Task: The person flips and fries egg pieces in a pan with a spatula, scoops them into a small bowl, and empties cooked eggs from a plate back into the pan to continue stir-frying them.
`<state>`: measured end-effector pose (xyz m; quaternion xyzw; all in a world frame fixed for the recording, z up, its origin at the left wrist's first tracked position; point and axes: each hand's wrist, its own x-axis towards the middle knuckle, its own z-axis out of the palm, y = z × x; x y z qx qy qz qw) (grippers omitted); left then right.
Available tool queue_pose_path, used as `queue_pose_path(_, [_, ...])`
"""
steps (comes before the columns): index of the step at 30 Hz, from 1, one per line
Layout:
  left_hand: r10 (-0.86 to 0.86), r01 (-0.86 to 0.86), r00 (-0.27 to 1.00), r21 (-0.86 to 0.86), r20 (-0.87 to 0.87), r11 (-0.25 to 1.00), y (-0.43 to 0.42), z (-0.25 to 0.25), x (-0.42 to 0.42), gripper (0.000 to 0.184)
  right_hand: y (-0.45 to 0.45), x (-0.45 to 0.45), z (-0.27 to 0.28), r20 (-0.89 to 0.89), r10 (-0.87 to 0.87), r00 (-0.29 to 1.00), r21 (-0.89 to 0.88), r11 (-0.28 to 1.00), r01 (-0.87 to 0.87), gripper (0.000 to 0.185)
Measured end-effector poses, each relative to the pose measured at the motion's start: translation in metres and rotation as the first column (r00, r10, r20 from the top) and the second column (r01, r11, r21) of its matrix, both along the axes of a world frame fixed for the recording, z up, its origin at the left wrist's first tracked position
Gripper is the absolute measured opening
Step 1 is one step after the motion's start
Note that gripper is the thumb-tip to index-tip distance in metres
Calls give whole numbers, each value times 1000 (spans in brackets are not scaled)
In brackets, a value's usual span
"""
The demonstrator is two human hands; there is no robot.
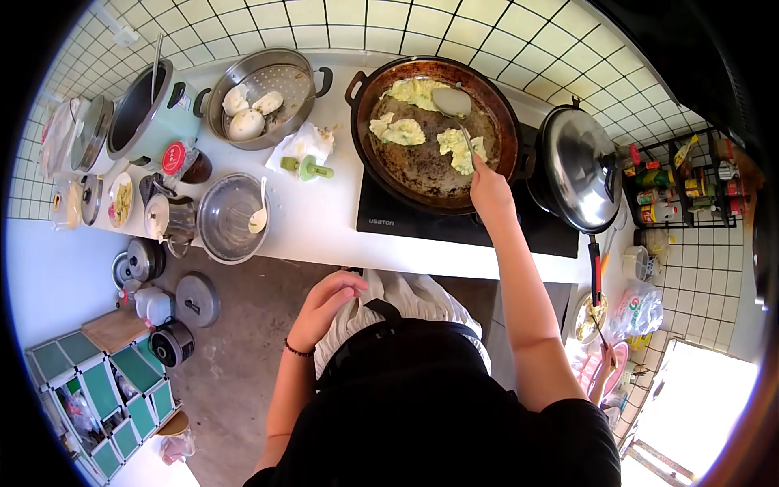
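Observation:
My right hand (492, 191) is closed on the handle of a metal spatula (452, 102), whose broad head rests inside a large round brown pan (369, 166). Yellow-green egg-like pieces lie in the pan: one at the back (412, 92), one at the left (398, 130) and one near my hand (456, 151), beneath the spatula's handle. The pan sits on a black cooktop (454, 227). Held at my waist over light gathered cloth (345, 333), my left hand (329, 304) has its fingers loosely curled and apart, with nothing in them.
Left on the counter are a steamer pot (280, 77) with white buns, a clear bowl (221, 231) with a spoon, and a rice cooker (166, 130). Right of the pan stands a lidded pot (578, 162). A co-worker's hand (607, 361) shows at the far right.

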<state>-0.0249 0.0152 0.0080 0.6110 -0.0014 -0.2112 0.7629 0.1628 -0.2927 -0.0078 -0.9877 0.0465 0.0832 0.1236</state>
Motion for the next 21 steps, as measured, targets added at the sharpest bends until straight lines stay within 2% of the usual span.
queue_pose_path(2, [5,-5,1000,-9,0,1000,0,1,1,19,2,1,6,-15,-14,1000,-3,1000,14,40])
queue_pose_path(6, [11,-11,1000,-20,-1,1000,2,6,1,19,-32,14,-3,280,45,959,229,967,-112,34])
queue_pose_path(7, [16,-16,1000,-26,-3,1000,2,7,1,19,-33,15,16,96,-94,991,417,908,45,34])
queue_pose_path(8, [16,-16,1000,-17,2,1000,4,7,1,21,-35,16,35,-96,-228,969,541,805,243,35])
queue_pose_path(9, [18,-18,1000,-9,8,1000,6,6,-1,23,-33,13,54,-256,-306,917,653,645,397,36])
queue_pose_path(10, [22,-22,1000,-1,14,1000,7,5,-1,25,-31,12,62,-244,-323,914,647,648,402,35])
queue_pose_path(12, [20,-20,1000,1,15,1000,8,4,0,25,-33,18,44,7,-230,973,515,835,194,35])
queue_pose_path(14, [17,-17,1000,5,14,1000,8,3,-1,25,-24,18,30,345,-57,937,324,944,-61,33])
queue_pose_path(15, [16,-16,1000,8,15,1000,7,3,-1,25,-7,14,46,184,-124,975,412,910,38,32])
queue_pose_path(21, [-4,3,999,40,35,999,6,6,3,25,22,27,6,156,21,987,144,989,-44,35])
